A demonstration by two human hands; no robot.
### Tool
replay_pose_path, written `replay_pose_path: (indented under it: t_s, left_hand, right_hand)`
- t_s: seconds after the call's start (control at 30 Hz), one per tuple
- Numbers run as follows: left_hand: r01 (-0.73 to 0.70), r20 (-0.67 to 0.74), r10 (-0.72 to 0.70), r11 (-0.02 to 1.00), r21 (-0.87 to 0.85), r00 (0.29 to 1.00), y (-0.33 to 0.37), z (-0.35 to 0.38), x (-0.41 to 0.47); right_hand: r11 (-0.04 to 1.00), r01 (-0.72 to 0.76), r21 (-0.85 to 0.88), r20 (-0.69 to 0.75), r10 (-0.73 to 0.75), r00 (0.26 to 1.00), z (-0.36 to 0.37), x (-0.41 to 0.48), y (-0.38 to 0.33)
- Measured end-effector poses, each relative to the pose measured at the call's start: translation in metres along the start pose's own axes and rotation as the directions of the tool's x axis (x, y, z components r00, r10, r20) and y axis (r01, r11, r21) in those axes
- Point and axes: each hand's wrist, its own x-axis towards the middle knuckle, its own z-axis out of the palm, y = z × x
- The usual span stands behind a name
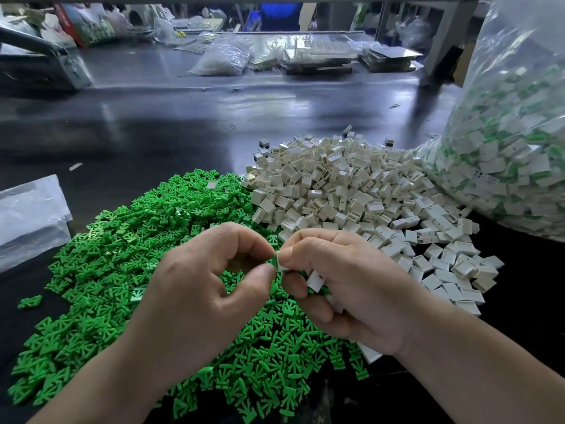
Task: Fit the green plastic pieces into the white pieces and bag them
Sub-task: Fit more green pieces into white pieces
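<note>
A big heap of green plastic pieces [128, 249] covers the near left of the dark table. A heap of white pieces [345, 191] lies to its right. Over the green heap, my right hand [351, 289] pinches a white piece [279, 263] between thumb and forefinger and keeps further white pieces [316, 280] in its curled fingers. My left hand [211, 286] meets it fingertip to fingertip and pinches a green piece [273, 257] at the white piece's left end; only a sliver of green shows. A large clear bag [507, 142] on the right holds fitted white-and-green pieces.
A flat clear plastic bag [30, 215] lies at the left edge. Across the dark table [183, 123], at the far side, sit bags of parts [223, 59], stacked trays [318, 56] and clutter. A grey post [440, 41] stands behind the large bag.
</note>
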Motion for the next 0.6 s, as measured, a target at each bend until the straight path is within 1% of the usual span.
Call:
replay_pose_path:
  t_s: [0.1,0.23,0.33,0.4,0.47,0.5,0.53,0.6]
  left_hand:
    - [-0.034,0.015,0.034,0.999,0.017,0.999,-0.001,0.002,0.0]
    - [-0.049,-0.024,0.05,0.998,0.032,0.998,-0.003,0.003,0.0]
    - [-0.084,-0.041,0.086,0.995,0.059,0.995,-0.001,0.007,-0.001]
    - [-0.063,-0.062,0.066,0.997,0.044,0.996,-0.003,0.009,0.0]
    - [-0.026,-0.079,0.029,0.999,0.041,0.996,-0.009,0.01,0.004]
    - [-0.016,-0.05,0.019,0.998,0.061,0.999,-0.013,0.012,0.007]
    - [-0.014,0.017,0.013,0.995,0.101,1.0,-0.016,0.014,0.011]
    - [-0.063,0.219,0.01,0.971,0.232,0.976,-0.022,0.02,0.015]
  right_hand:
    - [1.0,-0.012,0.009,0.009,0.012,1.0,-0.002,0.001,0.0]
    - [0.998,-0.012,0.068,0.044,0.009,0.999,-0.002,0.001,0.001]
    - [0.993,0.002,0.121,0.05,-0.008,0.999,-0.003,0.001,0.001]
    - [0.99,0.005,0.138,0.042,-0.011,0.999,-0.006,0.002,0.0]
    - [0.981,0.019,0.192,0.039,-0.027,0.999,-0.012,0.003,-0.002]
    - [0.968,0.048,0.246,0.052,-0.063,0.997,-0.015,0.003,-0.004]
    - [0.946,0.092,0.311,0.065,-0.118,0.991,-0.019,0.004,-0.006]
    - [0.881,0.179,0.439,0.037,-0.216,0.976,-0.026,0.005,-0.01]
